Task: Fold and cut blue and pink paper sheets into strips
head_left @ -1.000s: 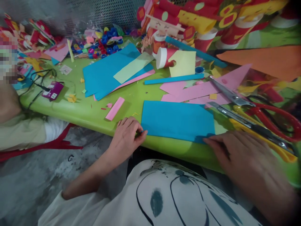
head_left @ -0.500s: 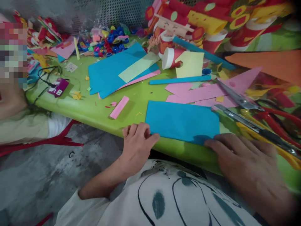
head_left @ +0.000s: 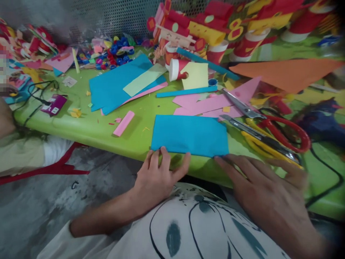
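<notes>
Blue sheet (head_left: 190, 135) lay flat at the near edge of the green table (head_left: 88, 133), long side toward the person, far right corner cut at a slant. Left hand (head_left: 159, 178): fingers spread, tips on or just beside the near left part of the sheet, thumb well apart from them along the near edge. Right hand (head_left: 265, 190): palm down, leading fingertips at the near right corner; could not tell whether it pinched the paper or only pressed it.

Handling (judged): light, thin, fairly stiff card; should bend readily, crease permanently and slide if unpinned. Best hold: near corners, flat fingertips, even pressure; a hard grip mid-sheet would likely buckle it.

Surroundings: cutter (head_left: 258, 136) just right of the sheet, scissors (head_left: 259, 115) beyond it. Pink roll (head_left: 124, 123) to the left, apart. Pink scraps (head_left: 207, 106) on the far side.
</notes>
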A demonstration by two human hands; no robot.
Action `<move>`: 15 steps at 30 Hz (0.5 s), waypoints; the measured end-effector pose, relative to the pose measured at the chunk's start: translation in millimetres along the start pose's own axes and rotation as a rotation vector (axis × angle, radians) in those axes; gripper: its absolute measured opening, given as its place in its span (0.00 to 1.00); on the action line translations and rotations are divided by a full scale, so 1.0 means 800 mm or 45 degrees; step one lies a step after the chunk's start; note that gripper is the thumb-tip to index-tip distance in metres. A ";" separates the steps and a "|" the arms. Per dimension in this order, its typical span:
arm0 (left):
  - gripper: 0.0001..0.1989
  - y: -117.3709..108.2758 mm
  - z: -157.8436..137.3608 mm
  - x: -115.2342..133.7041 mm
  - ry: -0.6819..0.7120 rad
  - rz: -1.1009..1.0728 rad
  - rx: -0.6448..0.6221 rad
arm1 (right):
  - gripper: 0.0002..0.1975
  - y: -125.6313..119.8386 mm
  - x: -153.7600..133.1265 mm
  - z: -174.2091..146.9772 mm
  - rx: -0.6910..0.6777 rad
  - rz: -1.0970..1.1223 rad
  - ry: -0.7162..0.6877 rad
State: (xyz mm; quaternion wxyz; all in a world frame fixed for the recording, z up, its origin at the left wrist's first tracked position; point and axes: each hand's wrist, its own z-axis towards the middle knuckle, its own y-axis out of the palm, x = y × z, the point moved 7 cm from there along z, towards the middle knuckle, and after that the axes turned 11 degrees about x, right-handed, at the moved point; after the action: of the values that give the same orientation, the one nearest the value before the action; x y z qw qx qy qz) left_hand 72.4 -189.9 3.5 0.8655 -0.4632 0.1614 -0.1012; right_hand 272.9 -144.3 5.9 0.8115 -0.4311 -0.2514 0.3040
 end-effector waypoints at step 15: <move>0.42 0.027 0.010 0.025 -0.129 0.046 -0.209 | 0.24 0.004 0.002 -0.029 0.151 0.102 0.158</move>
State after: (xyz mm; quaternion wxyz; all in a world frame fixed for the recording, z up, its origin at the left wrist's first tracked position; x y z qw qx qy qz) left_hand 94.8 -178.4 -14.1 0.8335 -0.5340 0.1334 -0.0485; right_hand 288.8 -154.5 -8.5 0.8368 -0.4099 -0.1647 0.3234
